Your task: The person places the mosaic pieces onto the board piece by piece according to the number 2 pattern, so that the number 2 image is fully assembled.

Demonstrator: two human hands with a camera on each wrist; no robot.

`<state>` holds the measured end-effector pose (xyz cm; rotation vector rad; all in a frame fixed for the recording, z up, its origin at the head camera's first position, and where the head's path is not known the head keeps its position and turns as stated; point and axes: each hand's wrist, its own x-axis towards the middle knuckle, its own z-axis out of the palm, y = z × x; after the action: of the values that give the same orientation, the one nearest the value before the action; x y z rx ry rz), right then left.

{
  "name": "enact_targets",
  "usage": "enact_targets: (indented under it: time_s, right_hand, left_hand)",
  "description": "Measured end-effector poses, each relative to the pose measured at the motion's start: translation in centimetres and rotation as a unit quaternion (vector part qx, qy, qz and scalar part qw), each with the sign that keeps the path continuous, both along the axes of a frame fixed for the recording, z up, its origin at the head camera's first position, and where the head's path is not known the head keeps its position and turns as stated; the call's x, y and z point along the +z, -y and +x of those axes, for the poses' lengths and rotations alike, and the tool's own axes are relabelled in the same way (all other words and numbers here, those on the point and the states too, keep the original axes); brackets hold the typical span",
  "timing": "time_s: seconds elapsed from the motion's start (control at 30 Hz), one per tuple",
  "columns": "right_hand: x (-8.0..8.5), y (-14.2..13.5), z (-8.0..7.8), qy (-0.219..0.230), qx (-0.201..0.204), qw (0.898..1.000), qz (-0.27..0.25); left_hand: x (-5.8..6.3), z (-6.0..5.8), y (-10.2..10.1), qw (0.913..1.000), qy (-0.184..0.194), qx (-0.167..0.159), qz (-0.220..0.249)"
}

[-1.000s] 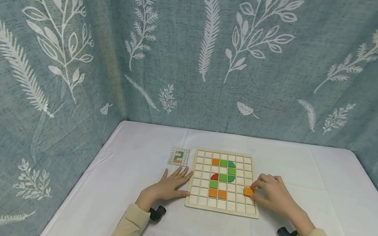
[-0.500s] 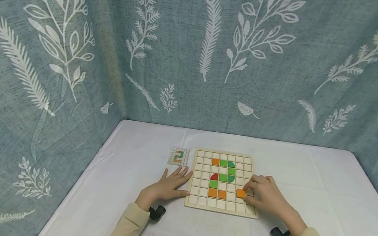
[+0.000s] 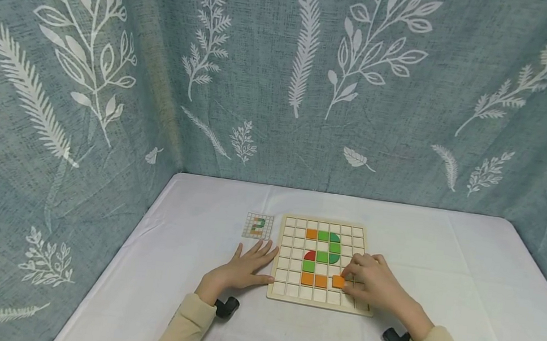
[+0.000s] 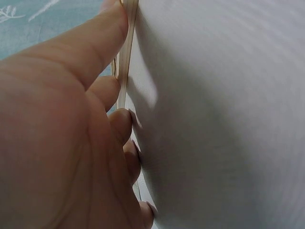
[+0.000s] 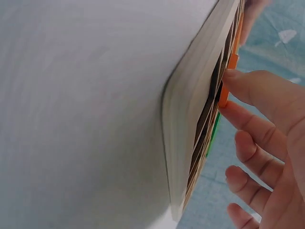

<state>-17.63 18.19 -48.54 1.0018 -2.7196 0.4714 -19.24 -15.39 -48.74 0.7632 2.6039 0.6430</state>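
Note:
A wooden grid board (image 3: 291, 296) lies on the table, with orange, green and red tiles set in its cells in a shape like a 2. My right hand (image 3: 374, 282) pinches a square orange tile (image 3: 338, 282) between thumb and finger, low over the board, just right of two seated orange tiles (image 3: 314, 280). In the right wrist view the held tile (image 5: 229, 86) shows edge-on near the grid, the other fingers loosely bent. My left hand (image 3: 243, 267) lies spread at the board's left edge, its thumb and fingertips by the frame (image 4: 125, 52).
A small pattern card (image 3: 258, 226) with a coloured 2 on a grid lies left of the board, just beyond the left fingertips. White cloth covers the table (image 3: 184, 228). A blue-green curtain with white leaf prints (image 3: 264, 78) hangs behind and at the sides.
My right hand has slid left across the board with the orange tile, from the right edge toward the bottom row of orange tiles. The left hand stays put.

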Motion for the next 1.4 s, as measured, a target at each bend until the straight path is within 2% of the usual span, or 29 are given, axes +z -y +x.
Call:
enact_targets:
  time_s: [0.4,0.63,1.03,1.4]
  right_hand:
    - [-0.16,0.68,0.08,0.0,0.006,1.0,0.004]
    - [-0.14,0.71,0.07,0.022,0.003,1.0,0.01]
    - [-0.01,0.61,0.07,0.012,0.002,1.0,0.011]
    - [-0.05,0.47,0.04,0.029,-0.002,0.999,0.016]
  left_hand:
    - [0.26,0.1,-0.17,1.0,0.0,0.005,0.002]
    - [-0.04,0.02,-0.2,0.9999,-0.001,0.01,0.005]
    - [0.27,0.17,-0.17,1.0,-0.005,0.003,0.002]
    - [0.33,0.18,-0.24,1.0,-0.003,0.006,0.002]
